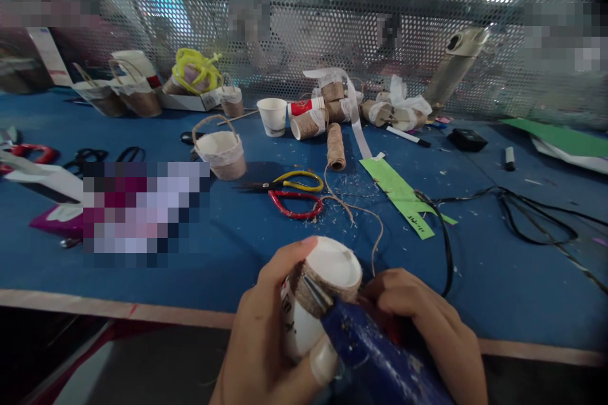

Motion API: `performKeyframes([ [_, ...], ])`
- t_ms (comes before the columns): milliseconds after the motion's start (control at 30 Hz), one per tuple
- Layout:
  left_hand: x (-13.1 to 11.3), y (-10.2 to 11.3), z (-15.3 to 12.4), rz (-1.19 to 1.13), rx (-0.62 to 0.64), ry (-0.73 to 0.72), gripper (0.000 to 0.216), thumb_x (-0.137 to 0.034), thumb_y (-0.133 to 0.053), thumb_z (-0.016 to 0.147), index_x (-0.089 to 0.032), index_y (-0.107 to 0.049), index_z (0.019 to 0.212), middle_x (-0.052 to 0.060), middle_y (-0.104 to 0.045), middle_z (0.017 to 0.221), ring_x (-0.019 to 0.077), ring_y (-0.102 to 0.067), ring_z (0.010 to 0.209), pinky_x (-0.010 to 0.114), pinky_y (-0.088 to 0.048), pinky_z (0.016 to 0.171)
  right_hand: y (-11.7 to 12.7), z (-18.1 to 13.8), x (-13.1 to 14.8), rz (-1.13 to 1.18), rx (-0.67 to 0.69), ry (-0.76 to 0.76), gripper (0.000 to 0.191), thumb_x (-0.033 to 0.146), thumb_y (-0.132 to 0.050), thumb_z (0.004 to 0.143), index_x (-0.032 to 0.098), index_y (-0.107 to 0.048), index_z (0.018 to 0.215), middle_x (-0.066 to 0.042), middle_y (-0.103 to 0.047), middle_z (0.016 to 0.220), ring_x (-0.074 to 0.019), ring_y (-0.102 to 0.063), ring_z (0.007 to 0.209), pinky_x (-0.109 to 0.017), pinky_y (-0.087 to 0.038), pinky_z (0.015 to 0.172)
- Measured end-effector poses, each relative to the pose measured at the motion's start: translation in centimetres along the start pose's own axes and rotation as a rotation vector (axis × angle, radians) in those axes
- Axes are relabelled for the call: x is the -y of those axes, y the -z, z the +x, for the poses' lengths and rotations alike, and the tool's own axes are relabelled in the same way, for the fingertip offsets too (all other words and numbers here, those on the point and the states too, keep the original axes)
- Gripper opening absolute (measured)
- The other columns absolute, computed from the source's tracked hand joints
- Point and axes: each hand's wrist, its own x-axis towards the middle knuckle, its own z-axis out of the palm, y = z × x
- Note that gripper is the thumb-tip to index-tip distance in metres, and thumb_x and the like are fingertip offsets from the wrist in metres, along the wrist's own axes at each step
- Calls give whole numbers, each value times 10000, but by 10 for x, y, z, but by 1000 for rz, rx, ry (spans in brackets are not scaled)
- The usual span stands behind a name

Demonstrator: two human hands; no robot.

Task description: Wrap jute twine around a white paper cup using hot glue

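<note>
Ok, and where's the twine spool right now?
In the head view, the spool is a little right of centre on the blue table, beyond the scissors and left of the green strip.

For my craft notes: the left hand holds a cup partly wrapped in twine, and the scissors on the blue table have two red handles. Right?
No: the head view shows scissors with one red handle and one yellow handle; the left hand does hold a cup partly wrapped in twine.
</note>
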Motion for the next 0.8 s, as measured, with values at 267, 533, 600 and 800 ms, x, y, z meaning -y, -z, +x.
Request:
performKeyframes([
  [267,4,0,-8,32,-78,26,723,-482,-826,995,-453,-533,1656,-12,-755,1484,246,-791,1241,288,-650,1034,-4,-9,-13,24,-27,-19,402,321,-507,1092,292,-706,744,-8,-727,665,-221,-785,683,-315,-664,661],
  [533,-15,-16,-12,60,-260,243,644,-718,-792,977,-488,-613,1551,-41,-750,1443,267,-727,1246,331,-582,1019,-3,-12,-12,49,-25,-12,349,299,-565,1095,288,-711,778,-6,-762,702,-211,-786,722,-310,-663,698],
  [600,-17,-17,-11,62,-269,252,640,-726,-783,981,-484,-618,1550,-45,-747,1448,264,-719,1255,326,-568,1019,-4,-11,-12,54,-29,-9,362,305,-554,1102,288,-713,777,-7,-762,704,-210,-780,706,-314,-660,679],
  [800,-19,-17,-9,64,-281,266,615,-735,-786,980,-533,-620,1537,-97,-749,1430,202,-714,1222,269,-545,1024,-6,-8,-11,52,-49,-4,354,337,-635,1087,282,-711,746,1,-730,659,-210,-764,652,-320,-660,646],
])
